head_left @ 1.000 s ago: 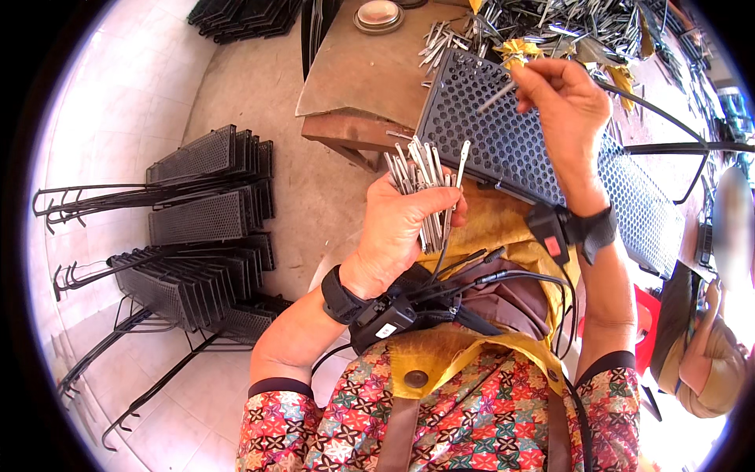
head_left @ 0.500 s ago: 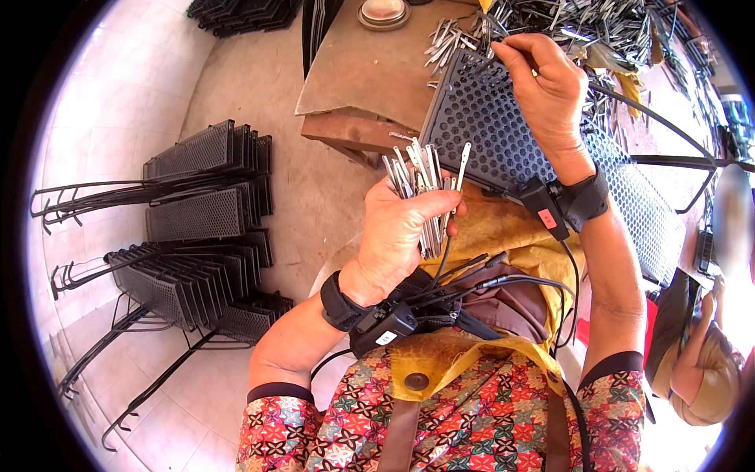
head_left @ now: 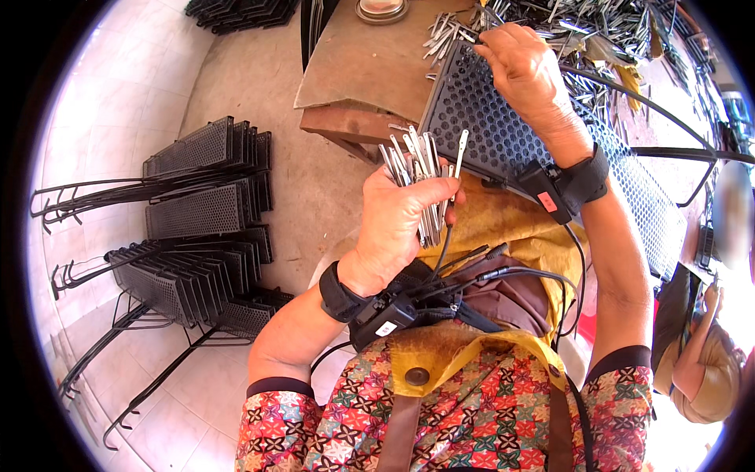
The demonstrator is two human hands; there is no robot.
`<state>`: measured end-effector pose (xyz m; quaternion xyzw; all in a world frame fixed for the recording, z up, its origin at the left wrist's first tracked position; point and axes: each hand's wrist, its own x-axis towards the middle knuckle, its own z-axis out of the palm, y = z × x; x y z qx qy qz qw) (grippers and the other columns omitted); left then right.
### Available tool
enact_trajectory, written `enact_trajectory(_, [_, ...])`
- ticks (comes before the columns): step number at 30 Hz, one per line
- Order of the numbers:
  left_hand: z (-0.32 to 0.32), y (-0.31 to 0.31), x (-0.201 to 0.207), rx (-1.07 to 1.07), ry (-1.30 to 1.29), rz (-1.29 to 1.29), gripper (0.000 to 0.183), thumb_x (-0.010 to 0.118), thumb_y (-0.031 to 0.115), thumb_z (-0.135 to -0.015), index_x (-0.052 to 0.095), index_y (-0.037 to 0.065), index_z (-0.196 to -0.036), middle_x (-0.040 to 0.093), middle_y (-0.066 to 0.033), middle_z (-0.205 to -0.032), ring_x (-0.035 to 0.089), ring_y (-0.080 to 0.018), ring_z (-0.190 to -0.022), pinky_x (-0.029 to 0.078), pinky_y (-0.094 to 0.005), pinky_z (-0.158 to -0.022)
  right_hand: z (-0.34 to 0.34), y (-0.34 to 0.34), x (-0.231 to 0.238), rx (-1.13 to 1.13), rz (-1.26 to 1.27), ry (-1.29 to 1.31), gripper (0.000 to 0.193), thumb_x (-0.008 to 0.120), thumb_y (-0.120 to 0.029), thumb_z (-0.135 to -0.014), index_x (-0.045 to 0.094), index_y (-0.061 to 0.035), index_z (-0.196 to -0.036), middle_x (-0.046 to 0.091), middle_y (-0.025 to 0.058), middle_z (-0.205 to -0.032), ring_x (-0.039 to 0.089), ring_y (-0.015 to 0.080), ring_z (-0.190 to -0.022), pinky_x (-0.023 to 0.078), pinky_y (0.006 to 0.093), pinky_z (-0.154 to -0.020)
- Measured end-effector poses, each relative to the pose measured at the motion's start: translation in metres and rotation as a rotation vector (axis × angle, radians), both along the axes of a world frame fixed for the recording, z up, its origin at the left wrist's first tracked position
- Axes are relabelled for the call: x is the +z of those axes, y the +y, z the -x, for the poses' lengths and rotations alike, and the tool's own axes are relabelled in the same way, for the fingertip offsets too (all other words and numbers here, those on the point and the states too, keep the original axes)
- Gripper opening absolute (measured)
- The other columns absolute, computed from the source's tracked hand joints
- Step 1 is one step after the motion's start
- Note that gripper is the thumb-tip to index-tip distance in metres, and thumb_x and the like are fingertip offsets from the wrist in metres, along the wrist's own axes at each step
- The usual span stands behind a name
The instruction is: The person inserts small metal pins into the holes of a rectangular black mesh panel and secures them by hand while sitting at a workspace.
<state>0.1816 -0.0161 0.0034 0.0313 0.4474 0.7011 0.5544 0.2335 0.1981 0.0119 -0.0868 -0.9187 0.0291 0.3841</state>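
Observation:
My left hand [head_left: 389, 212] is closed round a bundle of thin silvery metal strips [head_left: 425, 161], their holed ends fanned upward. One strip stands apart from the bunch, under the thumb. In front of me a black perforated panel [head_left: 476, 118] with a raised rim lies tilted. Over its far edge, my right hand [head_left: 521, 69] is closed with thumb and fingers pinched together. Whatever is between those fingertips is too small or hidden to make out.
Loose metal strips [head_left: 598, 35] lie heaped beyond the panel. A brown board [head_left: 362, 67] bears a round tin [head_left: 381, 9]. Black perforated racks [head_left: 189, 153] with long hooked rods stand at left. Another person [head_left: 704, 354] sits at right. Black cables [head_left: 503, 275] cross my lap.
My right hand has shifted left and slightly farther away along the panel's far edge. The left hand, still holding the bundle of strips, has risen a little.

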Motion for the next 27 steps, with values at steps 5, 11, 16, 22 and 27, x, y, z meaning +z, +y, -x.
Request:
enact_trajectory(5, [0.000, -0.001, 0.001, 0.020, 0.009, 0.004, 0.021, 0.064, -0.005, -0.072, 0.054, -0.002, -0.090, 0.060, -0.0105, -0.077, 0.061, -0.0193, -0.064, 0.048, -0.0290, -0.049, -0.004, -0.004, -0.002, 0.060, 0.018, -0.052, 0.007, 0.056, 0.000, -0.066, 0.055, -0.0029, -0.072, 0.056, 0.0133, -0.072, 0.056, 0.0334, -0.075, 0.046, 0.0408, -0.064])
enact_trajectory(11, [0.000, -0.001, 0.003, 0.015, 0.016, 0.002, 0.024, 0.066, -0.004, -0.071, 0.054, -0.003, -0.092, 0.060, -0.0109, -0.076, 0.061, -0.0192, -0.064, 0.048, -0.0281, -0.049, -0.006, -0.015, 0.017, 0.059, 0.196, -0.049, 0.023, 0.065, -0.023, -0.077, 0.061, -0.0001, -0.081, 0.058, 0.0190, -0.069, 0.057, 0.0361, -0.067, 0.046, 0.0403, -0.059])
enact_trajectory(16, [0.000, -0.002, -0.003, -0.020, -0.005, -0.075, 0.025, 0.067, -0.004, -0.072, 0.055, -0.003, -0.094, 0.062, -0.0112, -0.079, 0.062, -0.0188, -0.065, 0.049, -0.0276, -0.050, -0.035, -0.068, 0.037, 0.116, 1.370, -0.357, 0.013, 0.066, -0.008, -0.075, 0.064, 0.0029, -0.083, 0.062, 0.0038, -0.063, 0.055, 0.0061, -0.053, 0.044, 0.0195, -0.046])
enact_trajectory(22, [-0.003, -0.002, 0.004, 0.006, -0.056, -0.056, 0.026, 0.063, -0.004, -0.074, 0.054, -0.002, -0.099, 0.062, -0.0120, -0.081, 0.062, -0.0185, -0.068, 0.050, -0.0277, -0.054, -0.035, -0.041, 0.029, -0.065, 1.090, 0.316, 0.007, 0.065, -0.007, -0.078, 0.065, -0.0007, -0.080, 0.061, 0.0004, -0.064, 0.054, 0.0042, -0.053, 0.043, 0.0181, -0.047])
enact_trajectory(27, [-0.001, -0.002, 0.002, -0.077, -0.070, -0.013, 0.025, 0.057, -0.003, -0.077, 0.055, -0.001, -0.101, 0.060, -0.0079, -0.085, 0.061, -0.0191, -0.077, 0.051, -0.0300, -0.063, -0.029, -0.006, 0.017, -0.175, 0.578, 0.356, 0.005, 0.067, -0.006, -0.076, 0.064, -0.0024, -0.079, 0.061, 0.0041, -0.064, 0.056, 0.0072, -0.054, 0.045, 0.0215, -0.052])
